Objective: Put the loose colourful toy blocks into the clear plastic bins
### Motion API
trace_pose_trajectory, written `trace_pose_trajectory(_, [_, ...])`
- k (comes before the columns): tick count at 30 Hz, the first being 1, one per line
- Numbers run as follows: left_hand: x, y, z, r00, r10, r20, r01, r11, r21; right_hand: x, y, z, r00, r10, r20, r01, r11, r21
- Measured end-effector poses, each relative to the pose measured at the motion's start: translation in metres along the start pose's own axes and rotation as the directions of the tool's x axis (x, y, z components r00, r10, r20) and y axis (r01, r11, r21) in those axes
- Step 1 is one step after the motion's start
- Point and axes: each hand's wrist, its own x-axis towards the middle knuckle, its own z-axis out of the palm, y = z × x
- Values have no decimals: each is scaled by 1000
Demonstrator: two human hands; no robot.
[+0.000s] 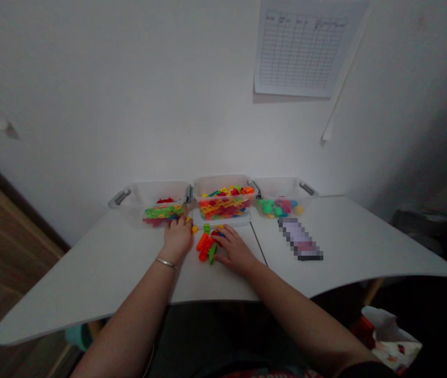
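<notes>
My left hand (178, 239), with a bangle at the wrist, rests on the table in front of the left bin. Its fingers point forward, a little apart, and a yellow brick (194, 229) lies beside them. My right hand (236, 251) is spread palm down, thumb apart, at the right edge of a small group of toy bricks. Orange bricks (205, 245), a long green piece (212, 253) and a green brick (206, 228) lie between the hands. Red and blue bricks are partly covered by my right fingers.
Along the wall stand three clear bins: the left bin (128, 212) and middle bin (223, 181) hold bricks, the right bin (280, 186) colourful rounded pieces. A blurred-out phone-like object (300, 240) lies at right. The white table (365, 241) has a seam.
</notes>
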Motion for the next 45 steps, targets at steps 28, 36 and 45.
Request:
trace_pose_trajectory(28, [-30, 11, -5, 991, -96, 97, 107, 987, -119, -1, 2, 7, 996, -45, -72, 43, 999, -19])
trace_pose_trajectory(36, [-24, 20, 15, 998, 57, 30, -42, 932, -361, -3, 0, 10, 996, -86, -18, 85, 996, -37])
trace_pose_trajectory(45, [-50, 15, 45, 978, 65, -198, -146, 893, -427, -3, 1, 9, 997, -17, -78, 15, 999, -28])
